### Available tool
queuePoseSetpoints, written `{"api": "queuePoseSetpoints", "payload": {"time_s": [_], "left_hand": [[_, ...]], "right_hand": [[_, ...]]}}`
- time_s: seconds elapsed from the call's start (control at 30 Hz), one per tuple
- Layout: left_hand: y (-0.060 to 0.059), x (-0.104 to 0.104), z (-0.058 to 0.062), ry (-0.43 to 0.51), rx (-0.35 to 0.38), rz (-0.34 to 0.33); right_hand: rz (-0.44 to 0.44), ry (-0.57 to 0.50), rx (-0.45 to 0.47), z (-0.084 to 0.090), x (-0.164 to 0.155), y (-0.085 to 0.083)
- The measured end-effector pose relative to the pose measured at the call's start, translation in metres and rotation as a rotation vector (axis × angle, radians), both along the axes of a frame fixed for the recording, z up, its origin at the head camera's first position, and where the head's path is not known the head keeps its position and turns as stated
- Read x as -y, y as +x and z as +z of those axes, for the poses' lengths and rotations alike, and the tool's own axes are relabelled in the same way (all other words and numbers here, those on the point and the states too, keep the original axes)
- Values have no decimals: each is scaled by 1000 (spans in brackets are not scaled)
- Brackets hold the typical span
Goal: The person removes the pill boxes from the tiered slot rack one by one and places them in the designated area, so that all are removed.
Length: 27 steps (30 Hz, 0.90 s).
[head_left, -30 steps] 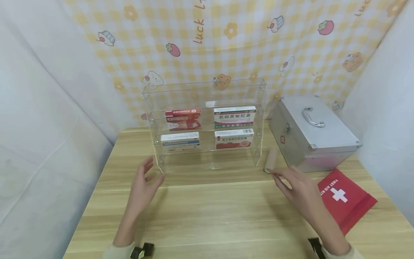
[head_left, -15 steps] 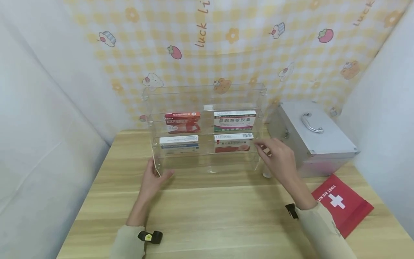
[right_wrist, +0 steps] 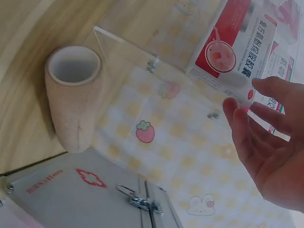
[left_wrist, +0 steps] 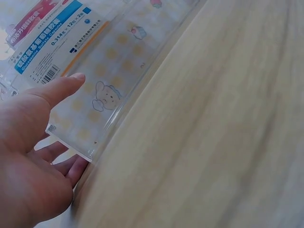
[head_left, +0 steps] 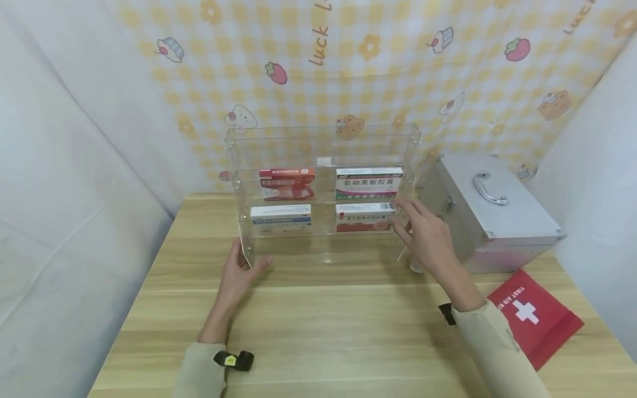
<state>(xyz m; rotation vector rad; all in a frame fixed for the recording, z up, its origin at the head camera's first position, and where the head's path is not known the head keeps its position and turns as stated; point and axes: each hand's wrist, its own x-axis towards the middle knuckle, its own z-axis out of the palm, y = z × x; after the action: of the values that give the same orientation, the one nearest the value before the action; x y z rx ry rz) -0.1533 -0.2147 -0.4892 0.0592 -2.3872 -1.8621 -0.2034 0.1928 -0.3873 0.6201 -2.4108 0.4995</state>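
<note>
We see the clear rack [head_left: 324,220] standing on the desk [head_left: 318,331] between the two hands. The left hand [head_left: 240,276] is hooked round its lower left front corner, thumb inside and fingers outside the side panel; the right hand [head_left: 425,235] pinches the opposite panel's front edge, higher up, just beside the lower right box [head_left: 363,225]. That box shows a red band, a drink picture and Chinese lettering. Above it, we read 氨咖黄敏胶囊 on the upper right box [head_left: 369,187]. The upper left box [head_left: 287,187] reads 布洛芬缓释胶囊, and the lower left box [left_wrist: 61,35] carries "Glucosamine Sulfate Capsules" and "0.314". By the right hand we find a tan hollow roll [right_wrist: 73,107], a silver case [head_left: 512,204] with a red cross emblem, and a red pouch [head_left: 539,326] lettered "FIRST AID", its last word partly covered.
</note>
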Motion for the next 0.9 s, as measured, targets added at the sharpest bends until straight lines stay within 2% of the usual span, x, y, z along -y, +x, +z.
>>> {"api": "queuePoseSetpoints", "payload": {"time_s": [0.2, 0.43, 0.5, 0.6, 0.8, 0.9], "left_hand": [[3, 0, -2, 8, 13, -1], [9, -6, 21, 38, 21, -15], [10, -7, 24, 29, 22, -12], [9, -5, 19, 14, 25, -6], [1, 1, -2, -21, 9, 2], [2, 3, -5, -35, 7, 14]], "right_hand": [[1, 53, 82, 3, 1, 0], [13, 49, 252, 10, 0, -6], [16, 42, 308, 13, -1, -7], [29, 34, 380, 18, -2, -9], [73, 40, 474, 30, -3, -15], [99, 58, 541, 37, -3, -19]]}}
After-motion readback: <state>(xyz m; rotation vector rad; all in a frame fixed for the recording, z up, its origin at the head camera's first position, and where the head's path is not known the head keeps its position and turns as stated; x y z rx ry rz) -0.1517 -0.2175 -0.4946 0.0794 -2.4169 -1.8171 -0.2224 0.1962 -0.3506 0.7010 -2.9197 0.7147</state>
